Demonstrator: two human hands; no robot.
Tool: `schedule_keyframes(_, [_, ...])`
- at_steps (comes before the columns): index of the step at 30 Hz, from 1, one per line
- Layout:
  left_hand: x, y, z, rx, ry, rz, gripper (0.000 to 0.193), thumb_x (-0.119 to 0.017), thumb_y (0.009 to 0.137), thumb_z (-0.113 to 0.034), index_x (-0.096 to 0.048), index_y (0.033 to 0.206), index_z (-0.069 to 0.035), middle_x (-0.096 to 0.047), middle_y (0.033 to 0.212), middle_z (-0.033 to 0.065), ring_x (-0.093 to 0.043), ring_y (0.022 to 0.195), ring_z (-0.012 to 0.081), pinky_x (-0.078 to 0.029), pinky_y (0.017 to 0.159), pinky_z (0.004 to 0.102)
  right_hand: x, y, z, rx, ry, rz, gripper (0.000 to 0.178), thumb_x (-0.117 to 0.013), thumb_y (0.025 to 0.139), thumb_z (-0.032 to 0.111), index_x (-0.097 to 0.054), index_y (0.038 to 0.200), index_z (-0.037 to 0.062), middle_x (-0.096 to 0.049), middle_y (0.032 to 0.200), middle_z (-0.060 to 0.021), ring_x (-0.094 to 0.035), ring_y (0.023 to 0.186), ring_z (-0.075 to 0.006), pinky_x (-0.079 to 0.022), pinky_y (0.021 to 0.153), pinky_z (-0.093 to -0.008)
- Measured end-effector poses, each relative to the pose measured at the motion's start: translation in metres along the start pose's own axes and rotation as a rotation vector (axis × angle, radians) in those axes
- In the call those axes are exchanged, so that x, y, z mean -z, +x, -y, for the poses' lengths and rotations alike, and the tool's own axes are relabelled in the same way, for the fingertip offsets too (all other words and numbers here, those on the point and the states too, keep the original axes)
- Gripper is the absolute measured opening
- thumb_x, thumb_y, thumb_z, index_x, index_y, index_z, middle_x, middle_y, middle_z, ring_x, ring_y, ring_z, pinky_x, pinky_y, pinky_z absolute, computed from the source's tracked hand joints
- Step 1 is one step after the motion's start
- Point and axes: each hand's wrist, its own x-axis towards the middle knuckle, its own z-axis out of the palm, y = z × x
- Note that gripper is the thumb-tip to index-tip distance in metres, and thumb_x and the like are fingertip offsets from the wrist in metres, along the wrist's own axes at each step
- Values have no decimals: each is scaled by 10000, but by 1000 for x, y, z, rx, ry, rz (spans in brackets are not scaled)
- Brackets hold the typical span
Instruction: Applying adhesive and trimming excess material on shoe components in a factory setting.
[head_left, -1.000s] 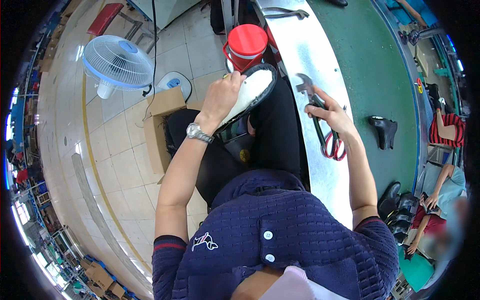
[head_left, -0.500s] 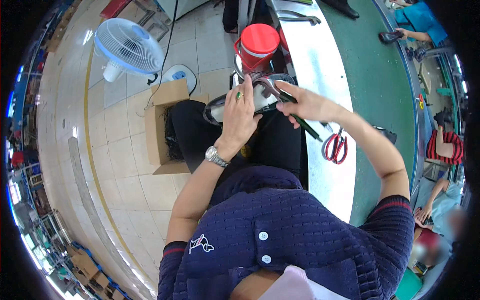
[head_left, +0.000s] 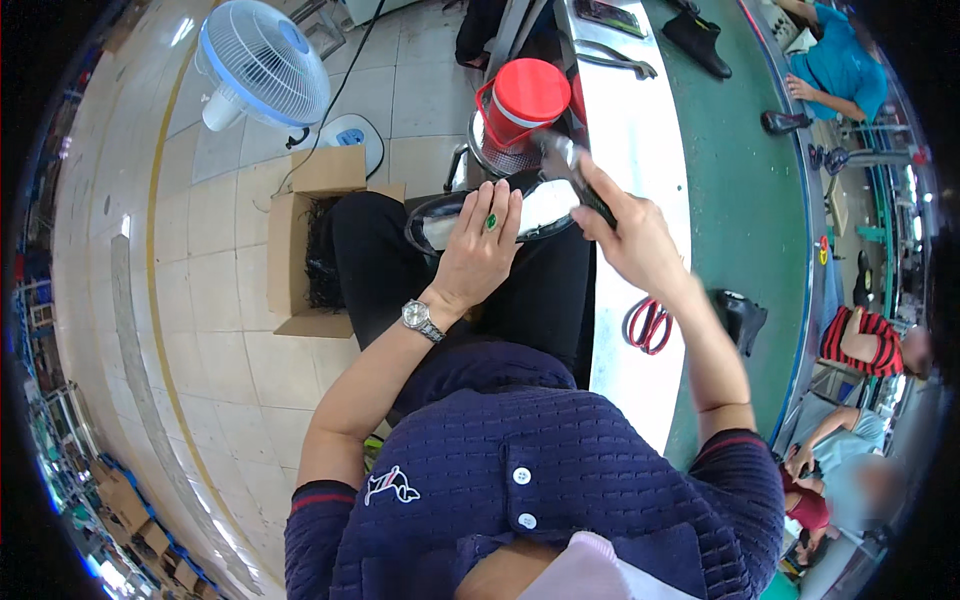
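Across my thighs lies a black shoe upper on a last, its white underside (head_left: 549,208) facing up. My left hand (head_left: 475,242) is closed over its middle, fingers pressed along the white surface and the black edge. In my right hand (head_left: 634,237) is a pair of lasting pliers (head_left: 562,158) with a metal head and dark handles, somewhat blurred by motion. The head of the pliers is at the far right end of the shoe; I cannot tell whether it touches. Red-handled scissors (head_left: 649,327) lie on the metal bench beside my right forearm.
The metal bench (head_left: 640,170) also bears another pair of pliers (head_left: 617,60) and a phone (head_left: 611,16). Beyond the shoe stands a red lidded bucket (head_left: 530,92). A cardboard box (head_left: 291,250) holds black scraps. Right of the bench, black boots (head_left: 739,318) stand on a green belt (head_left: 745,180).
The pliers' handles were spread with the jaws at the shoe's edge; now my right hand grips them together, head raised toward the shoe's far right end. My left hand stays on the shoe.
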Motion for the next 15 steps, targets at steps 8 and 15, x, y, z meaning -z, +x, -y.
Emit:
schedule_keyframes(8, [-3,3,-4,24,-1,-7,679,-728,727,-180,-500,1310,83,-509,1345,235,-464,1278,353,-361,1081,432,-19,5,-5,-145,62,83,633,-556,918,137,-256,1474,115,-648,858,-289,-637,747,-460,-501,688,-529])
schedule_keyframes(15, [-3,-1,-5,41,7,0,689,-731,730,-173,-488,1321,84,-503,1355,237,-466,1280,345,-354,1086,421,-18,7,3,-356,195,88,569,-545,929,147,-320,1449,102,-670,758,-213,-653,713,-442,-508,691,-496])
